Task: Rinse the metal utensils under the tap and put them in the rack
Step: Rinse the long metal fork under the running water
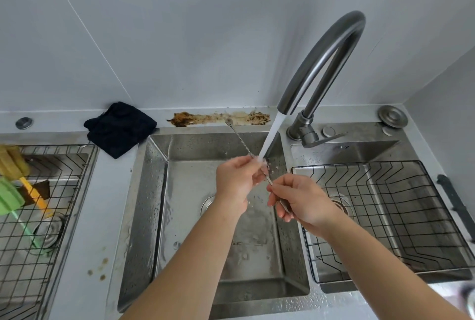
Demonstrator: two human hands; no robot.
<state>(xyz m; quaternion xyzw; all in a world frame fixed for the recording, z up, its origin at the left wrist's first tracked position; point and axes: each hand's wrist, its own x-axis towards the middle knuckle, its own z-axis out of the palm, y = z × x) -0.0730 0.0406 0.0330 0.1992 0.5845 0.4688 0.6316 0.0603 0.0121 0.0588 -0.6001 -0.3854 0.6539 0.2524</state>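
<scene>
A long thin metal utensil with a twisted stem (237, 136) slants from a small forked end near the back ledge down to my hands over the middle sink (159, 191). My left hand (237, 178) pinches its stem right under the water stream (270, 137) that pours from the curved tap (326, 57). My right hand (302, 201) grips its lower end, which shows between the fingers. The black wire rack (401, 188) sits in the right basin, with nothing visible in it.
A dark cloth (120, 128) lies on the ledge at the back left. A second wire rack (43, 217) on the left holds yellow and green brushes. The tap lever (326, 138) points right. Brown stains mark the back ledge. A round metal cap (392, 116) sits far right.
</scene>
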